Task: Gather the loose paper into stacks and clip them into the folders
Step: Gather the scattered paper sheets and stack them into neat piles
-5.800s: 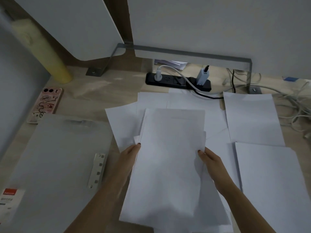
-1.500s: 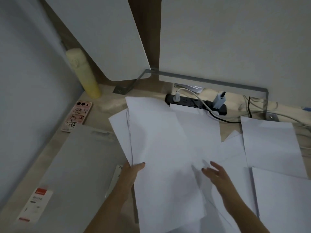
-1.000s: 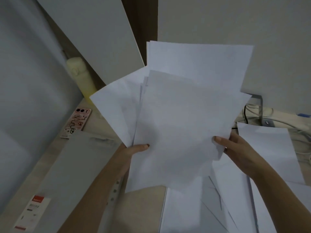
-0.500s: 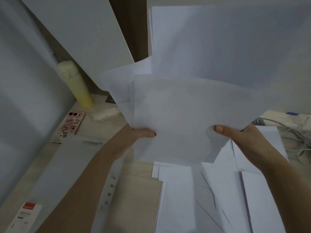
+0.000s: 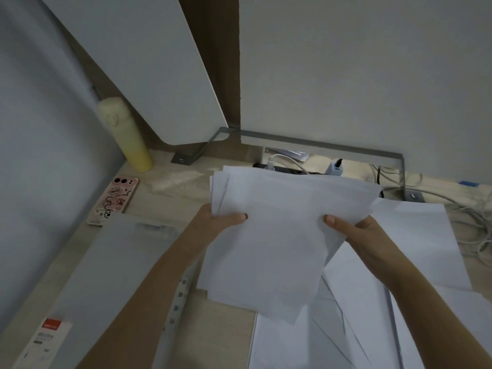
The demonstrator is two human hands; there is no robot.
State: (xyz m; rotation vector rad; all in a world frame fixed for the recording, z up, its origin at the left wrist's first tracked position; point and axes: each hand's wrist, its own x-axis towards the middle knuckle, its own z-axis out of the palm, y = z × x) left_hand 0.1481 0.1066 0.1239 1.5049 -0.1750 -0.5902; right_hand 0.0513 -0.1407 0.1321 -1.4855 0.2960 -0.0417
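A person at a wooden desk point(image 5: 223, 339) holds an untidy sheaf of white paper point(image 5: 274, 243) just above it with both hands. The left hand point(image 5: 221, 221) pinches the sheaf's left edge, thumb on top and fingers hidden beneath. The right hand point(image 5: 358, 235) pinches the right side the same way. The sheets are fanned and skewed, with corners sticking out at the far left and along the near edge.

More loose sheets point(image 5: 415, 251) lie overlapping on the desk, beneath and to the right of the sheaf. To the left a grey folder point(image 5: 114, 265) lies flat, seemingly open. Its perforated fastener strip point(image 5: 181, 291) runs along the side nearest the paper, with nothing clipped in. A phone in a pink case point(image 5: 115, 201) and a pale yellow bottle point(image 5: 125, 137) sit beyond the folder. A black power strip point(image 5: 290, 170) and tangled cables point(image 5: 476, 225) are at the back.

This looks like the gathering step: a stack is collected but not squared. The next move probably calls for easing the grip and tapping the edges on the desk until they line up. Only then would the stack go to the fastener.
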